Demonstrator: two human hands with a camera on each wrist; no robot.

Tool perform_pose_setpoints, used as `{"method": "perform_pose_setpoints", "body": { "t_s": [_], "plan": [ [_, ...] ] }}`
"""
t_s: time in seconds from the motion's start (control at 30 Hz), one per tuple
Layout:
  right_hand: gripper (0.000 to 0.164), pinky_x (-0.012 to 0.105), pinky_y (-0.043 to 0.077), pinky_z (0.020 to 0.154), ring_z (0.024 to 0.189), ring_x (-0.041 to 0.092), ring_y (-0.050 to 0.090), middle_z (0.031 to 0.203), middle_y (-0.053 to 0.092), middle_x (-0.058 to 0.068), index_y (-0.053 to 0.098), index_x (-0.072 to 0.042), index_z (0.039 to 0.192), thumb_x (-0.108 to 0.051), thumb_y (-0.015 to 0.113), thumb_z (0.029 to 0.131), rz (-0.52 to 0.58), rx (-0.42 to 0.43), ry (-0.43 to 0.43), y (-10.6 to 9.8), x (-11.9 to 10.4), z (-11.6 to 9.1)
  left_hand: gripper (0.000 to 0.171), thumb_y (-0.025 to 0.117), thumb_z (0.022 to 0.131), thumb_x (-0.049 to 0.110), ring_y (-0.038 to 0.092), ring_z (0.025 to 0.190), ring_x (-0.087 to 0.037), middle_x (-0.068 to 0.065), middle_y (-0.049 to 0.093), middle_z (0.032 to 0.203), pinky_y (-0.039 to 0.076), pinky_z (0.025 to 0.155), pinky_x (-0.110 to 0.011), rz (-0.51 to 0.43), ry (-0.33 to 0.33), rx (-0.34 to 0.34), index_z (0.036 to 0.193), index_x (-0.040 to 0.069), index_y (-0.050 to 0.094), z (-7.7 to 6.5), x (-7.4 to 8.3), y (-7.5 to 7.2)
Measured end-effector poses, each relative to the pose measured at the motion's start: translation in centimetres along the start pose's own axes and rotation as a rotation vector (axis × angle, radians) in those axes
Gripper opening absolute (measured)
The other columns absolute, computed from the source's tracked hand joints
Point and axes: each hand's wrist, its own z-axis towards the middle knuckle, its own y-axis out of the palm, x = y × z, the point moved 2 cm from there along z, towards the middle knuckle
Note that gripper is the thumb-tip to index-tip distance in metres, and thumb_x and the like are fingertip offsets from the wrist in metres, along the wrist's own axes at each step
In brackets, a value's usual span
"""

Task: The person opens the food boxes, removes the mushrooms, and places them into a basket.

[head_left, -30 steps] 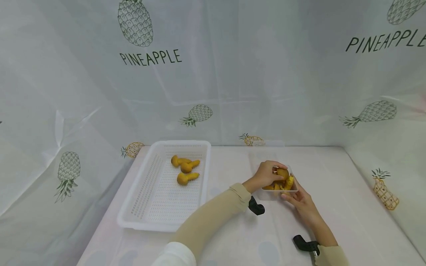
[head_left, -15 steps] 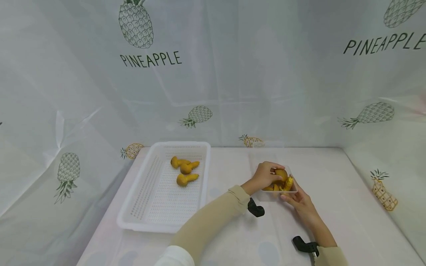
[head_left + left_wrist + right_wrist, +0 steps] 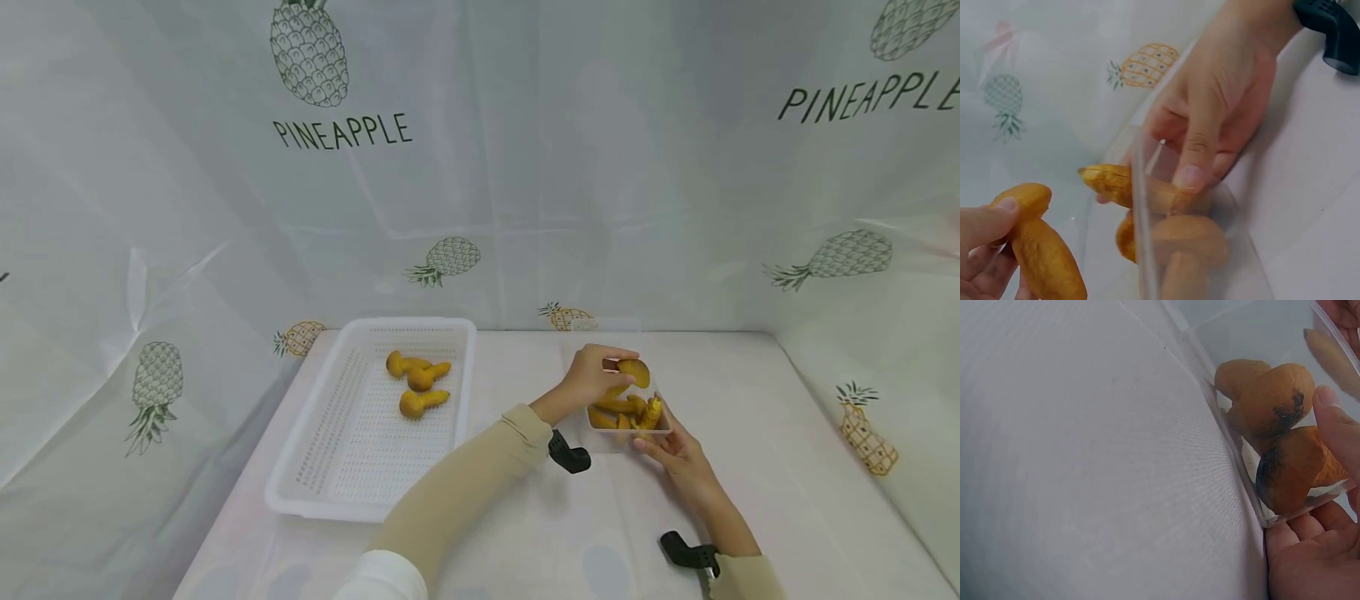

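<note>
"While we go from near to far, where does the right hand [image 3: 681, 457] sit?"

"On the near right corner of the clear box [image 3: 606, 442], gripping it, thumb against the near wall."

"And the left hand [image 3: 585, 382]?"

"Farther off and to the left, thumb and fingers pinching a single mushroom [image 3: 636, 372]."

"Where is that one, from the box?"

"Above its far part, I judge, and apart from the heap [image 3: 617, 406] inside. From the head view, its cap sits just right of the fingertips, and its stem seems to slant back toward the near left."

"So the left is the nearer hand to it?"

"Yes, touching it; the right has only the box. Well to the left, the tray [image 3: 330, 508] bears three more [image 3: 414, 405]."
</note>
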Motion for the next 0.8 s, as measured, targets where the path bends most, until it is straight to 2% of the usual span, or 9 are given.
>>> {"method": "perform_pose_setpoints", "body": {
  "t_s": [0.07,0.3,0.5,0.8],
  "plan": [
    [0.086,0.006,0.037,0.095,0.137,0.006,0.034,0.163,0.006,0.023,0.009,-0.014,0.161,-0.013,0.067,0.098,-0.006,0.000,0.006,0.0,0.1,0.0,0.035,0.072,0.091,0.004,0.066,0.100,-0.007,-0.006,0.068,0.126,0.051,0.081,-0.012,-0.016,0.007,0.005,0.126,0.001,0.068,0.1,0.4,-0.4],
    [0.085,0.006,0.038,0.094,0.121,-0.012,0.042,0.163,0.007,0.022,0.011,-0.016,0.161,-0.013,0.067,0.097,-0.003,-0.001,-0.001,-0.1,0.1,0.2,0.038,0.073,0.091,0.007,0.066,0.100,-0.008,-0.007,0.067,0.127,0.053,0.079,-0.014,-0.051,0.007,0.001,0.128,0.002,0.067,0.0,1.4,-1.9],
    [0.085,0.005,0.038,0.093,0.119,-0.014,0.043,0.163,0.006,0.022,0.010,-0.012,0.161,-0.013,0.067,0.097,-0.002,-0.004,-0.003,0.0,-0.1,0.0,0.038,0.073,0.091,0.007,0.066,0.100,-0.005,-0.005,0.066,0.129,0.054,0.079,-0.016,-0.091,0.013,-0.007,0.128,0.004,0.068,-0.5,2.2,-3.5],
    [0.086,0.005,0.039,0.092,0.114,-0.010,0.050,0.163,0.004,0.023,0.008,-0.012,0.161,-0.011,0.066,0.097,-0.002,-0.002,-0.007,0.0,0.1,0.0,0.039,0.073,0.090,0.004,0.067,0.102,-0.011,-0.007,0.064,0.129,0.056,0.081,-0.021,-0.138,0.022,-0.007,0.129,0.003,0.067,-1.5,2.9,-7.0]
  ]
}}
